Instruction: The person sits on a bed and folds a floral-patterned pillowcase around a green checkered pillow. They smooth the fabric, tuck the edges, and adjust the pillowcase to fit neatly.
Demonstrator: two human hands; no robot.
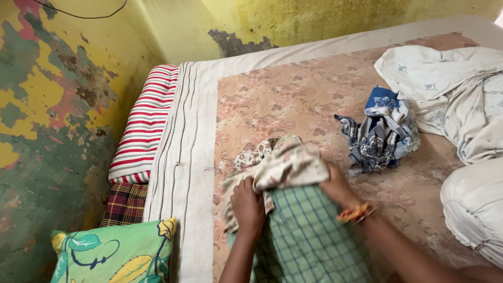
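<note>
Fingers of right hand [339, 187] hidden under cream floral cloth [285, 163].

Two hands, left [248, 205] and right [338, 187], one cream cloth [285, 165], one green checked cloth [309, 236], one blue cloth [381, 133], one white sheet [445, 84], one striped pillow [146, 123], one leaf-print cushion [112, 254].
</note>
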